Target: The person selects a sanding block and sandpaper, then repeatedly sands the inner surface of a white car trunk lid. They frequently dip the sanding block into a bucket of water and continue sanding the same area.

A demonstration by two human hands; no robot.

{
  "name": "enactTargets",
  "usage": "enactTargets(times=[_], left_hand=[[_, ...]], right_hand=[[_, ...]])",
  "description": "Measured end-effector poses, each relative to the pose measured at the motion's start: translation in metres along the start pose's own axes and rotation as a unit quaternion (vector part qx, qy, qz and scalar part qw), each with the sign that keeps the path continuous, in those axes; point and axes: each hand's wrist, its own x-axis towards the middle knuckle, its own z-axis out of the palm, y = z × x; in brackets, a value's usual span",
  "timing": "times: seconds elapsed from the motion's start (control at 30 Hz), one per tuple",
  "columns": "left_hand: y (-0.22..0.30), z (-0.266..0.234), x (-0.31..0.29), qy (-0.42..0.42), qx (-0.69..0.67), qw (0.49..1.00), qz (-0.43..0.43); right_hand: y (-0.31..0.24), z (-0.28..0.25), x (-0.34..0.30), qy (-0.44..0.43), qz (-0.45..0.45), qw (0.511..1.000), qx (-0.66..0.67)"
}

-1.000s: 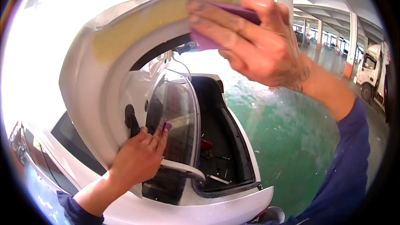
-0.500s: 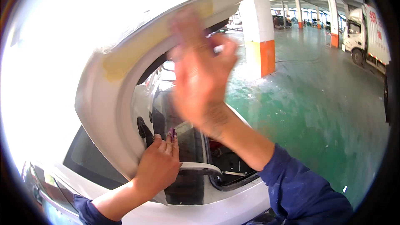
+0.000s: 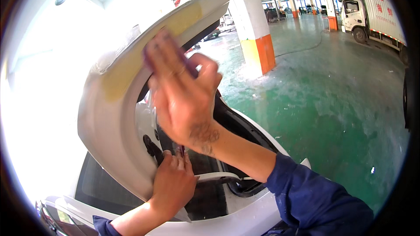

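Note:
A raised white car trunk lid [image 3: 103, 118] curves up in front of me, with a yellow filler patch [image 3: 120, 78] along its outer edge. My right hand [image 3: 179, 83] presses a purple sanding pad [image 3: 188, 65] flat to the patch, fingers over it and thumb at its side. Lower down, my left hand [image 3: 175, 181] grips the lid's inner edge with its fingers close together. A thin purple piece [image 3: 180, 148] shows at those fingertips; its full shape is hidden. Beside them is a black fitting [image 3: 151, 145] on the lid.
Under the lid lie dark glass [image 3: 210, 201] and the white car body [image 3: 258, 209]. An orange, yellow and white pillar [image 3: 264, 54] stands on the green floor [image 3: 306, 122]. A white box truck [image 3: 380, 15] is parked at the far right.
My right hand has moved the purple pad down and left along the filler patch. My left hand keeps its place on the lid. The view has shifted a little.

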Motion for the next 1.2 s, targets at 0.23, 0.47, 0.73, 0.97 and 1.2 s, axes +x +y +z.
enactTargets(times=[0.23, 0.47, 0.73, 0.97, 1.2], left_hand=[[0.001, 0.002, -0.002, 0.004, 0.015, 1.000, -0.004], [0.000, 0.003, -0.003, 0.011, -0.001, 1.000, -0.006], [0.000, -0.003, 0.001, -0.003, -0.019, 1.000, 0.001], [-0.004, -0.013, 0.007, -0.023, -0.057, 0.998, 0.016], [-0.003, -0.008, 0.005, -0.003, -0.032, 0.999, -0.001]], right_hand=[[0.031, 0.000, 0.016, 0.061, 0.000, 0.997, -0.049], [0.038, -0.012, 0.016, 0.042, -0.030, 0.994, -0.101], [0.009, -0.006, 0.010, 0.021, -0.031, 0.996, -0.083], [-0.018, -0.010, 0.013, 0.004, 0.011, 0.997, -0.072], [0.005, -0.007, 0.025, 0.041, 0.042, 0.995, -0.080]])
